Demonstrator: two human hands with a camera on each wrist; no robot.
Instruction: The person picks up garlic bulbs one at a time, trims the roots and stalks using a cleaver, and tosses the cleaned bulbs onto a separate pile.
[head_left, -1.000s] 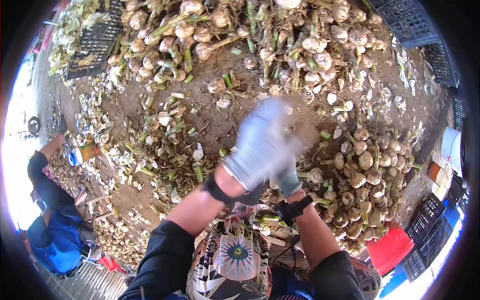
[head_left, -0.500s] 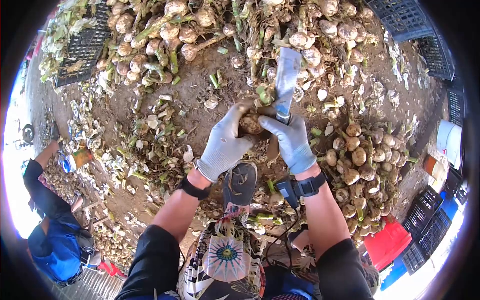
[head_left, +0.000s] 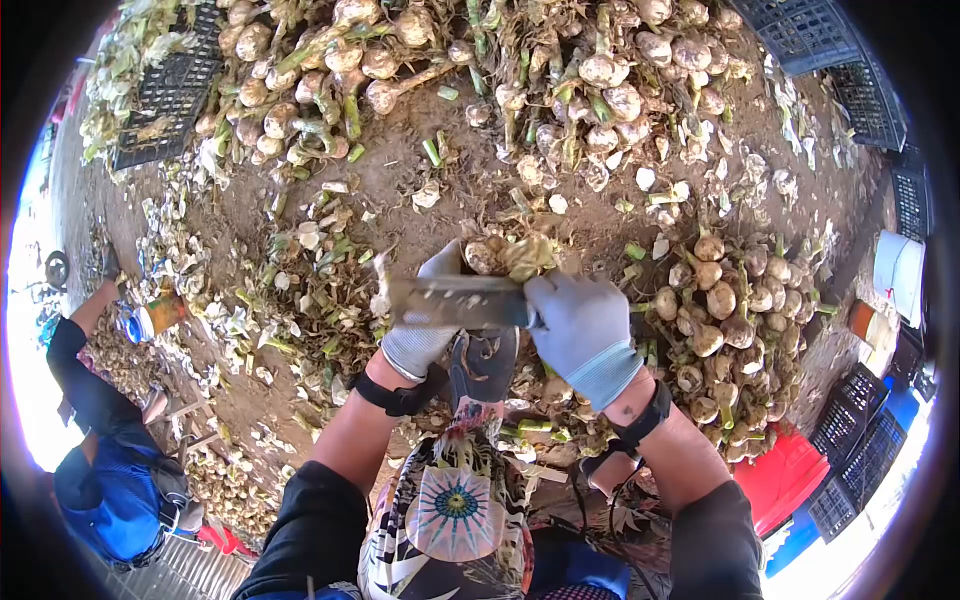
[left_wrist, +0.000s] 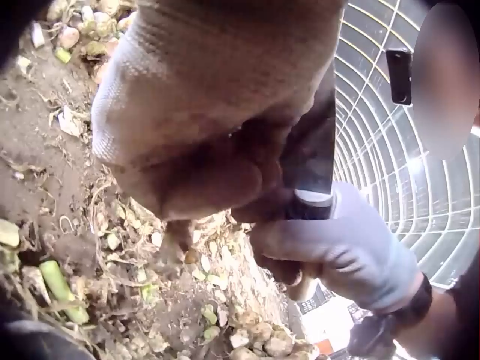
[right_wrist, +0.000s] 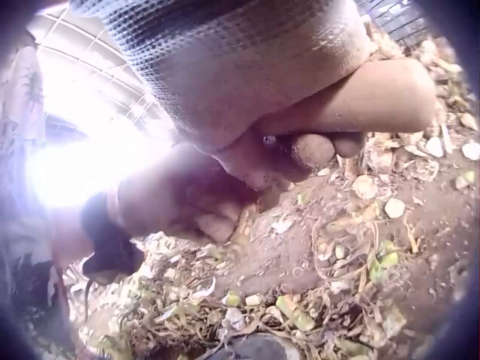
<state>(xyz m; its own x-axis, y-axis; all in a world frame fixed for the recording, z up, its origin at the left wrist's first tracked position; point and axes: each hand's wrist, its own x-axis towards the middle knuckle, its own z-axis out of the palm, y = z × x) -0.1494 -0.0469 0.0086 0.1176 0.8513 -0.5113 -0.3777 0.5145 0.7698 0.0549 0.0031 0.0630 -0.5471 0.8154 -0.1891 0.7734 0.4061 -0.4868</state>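
Observation:
My left hand (head_left: 415,345), in a pale knit glove, holds a soil-covered garlic bulb (head_left: 485,255) over the ground. The knife blade (head_left: 450,303) crosses in front of this hand and hides part of it. In my gloved right hand (head_left: 585,330) is the knife, its blade pointing left. Its pale wooden handle (right_wrist: 382,97) sticks out of the fist in the right wrist view. A dry, leafy garlic stem (head_left: 530,258) lies just right of the bulb, close above the right fingers. In the left wrist view the blade (left_wrist: 311,157) stands close beside the left hand (left_wrist: 210,105).
Garlic with stems (head_left: 600,75) is heaped across the far side. Trimmed bulbs (head_left: 725,330) are piled at my right, near a red container (head_left: 780,480) and black crates (head_left: 850,430). Cut stems and skins (head_left: 320,260) litter the soil at left. Another person (head_left: 115,490) sits at far left.
Half a second ago the blade pointed away from me; now it has swung left across my left hand. The hands were blurred together a second ago. The leafy stem has tipped to the right.

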